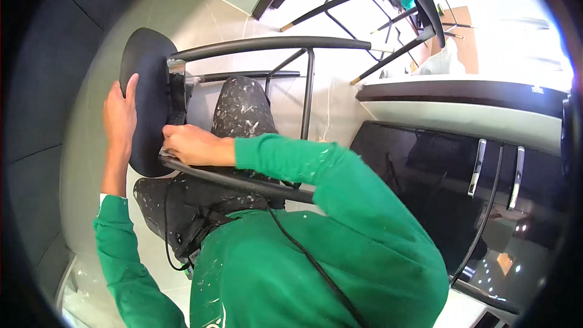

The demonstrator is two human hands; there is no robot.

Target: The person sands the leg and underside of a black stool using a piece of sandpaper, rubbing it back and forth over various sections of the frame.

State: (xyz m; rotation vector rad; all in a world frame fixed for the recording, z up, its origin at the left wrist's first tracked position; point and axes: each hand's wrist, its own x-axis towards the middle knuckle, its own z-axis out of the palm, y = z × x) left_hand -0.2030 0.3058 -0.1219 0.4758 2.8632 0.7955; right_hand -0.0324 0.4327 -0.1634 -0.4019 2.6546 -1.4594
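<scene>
A black bar stool lies on its side across my lap, its padded seat (149,94) turned to the left and its metal legs (261,45) reaching right. My left hand (120,115) grips the seat's outer side, thumb up along the cushion and the other fingers partly hidden. At the seat's underside, my right hand (191,144) is closed beside the end of the nearer leg (243,183). Its fingertips are pinched near the dark bracket (177,94); what they hold is too small to make out.
Black glossy cabinet doors (425,176) with silver handles stand to the right, below a pale ledge with a dark edge (461,91). More black stools with gold-tipped legs (340,3) are at the upper right. Dark panels (36,97) line the left side. Pale tiles (200,15) cover the floor.
</scene>
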